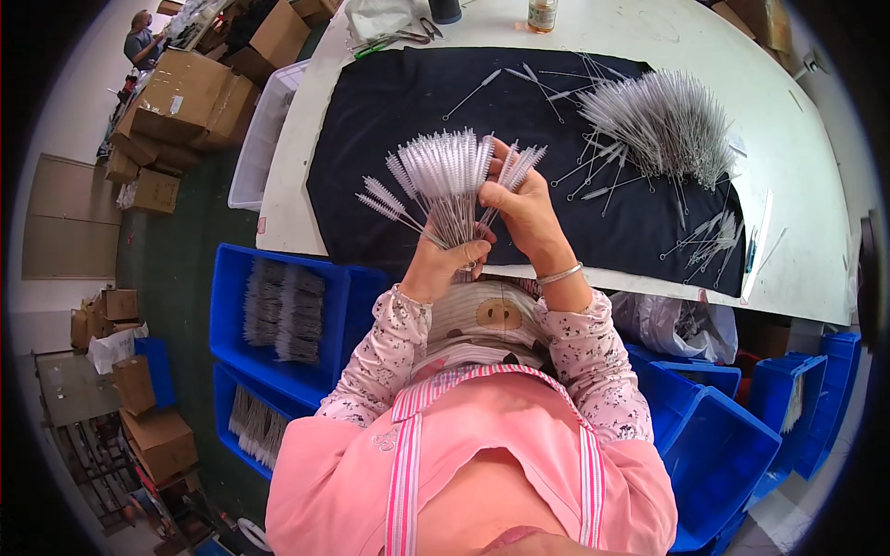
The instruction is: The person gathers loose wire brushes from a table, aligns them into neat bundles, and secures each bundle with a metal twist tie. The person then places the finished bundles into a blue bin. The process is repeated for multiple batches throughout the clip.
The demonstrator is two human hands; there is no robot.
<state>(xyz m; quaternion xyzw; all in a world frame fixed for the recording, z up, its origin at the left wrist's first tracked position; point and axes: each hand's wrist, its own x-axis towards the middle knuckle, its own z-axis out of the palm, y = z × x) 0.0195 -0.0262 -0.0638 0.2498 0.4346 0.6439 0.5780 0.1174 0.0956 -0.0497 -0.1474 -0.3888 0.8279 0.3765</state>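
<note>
A fanned bundle of small white-bristled wire brushes [450,171] stands upright between my hands, above the near edge of a dark cloth [389,102]. My left hand [445,262] is closed round the wire stems at the bottom of the bundle. Higher up, my right hand [521,196] grips a few brushes at the bundle's right side, thumb against the bristles. A few brushes splay out to the left of the bundle. On the cloth's right side lies a large heap of similar brushes [654,120], with loose ones scattered around it.
Blue bins [348,296] holding rows of brushes stand at the left below the white table [797,176]. More blue bins [718,454] and a clear plastic bag [681,324] are at the right. Cardboard boxes [185,93] pile up at far left, where another person [141,42] stands.
</note>
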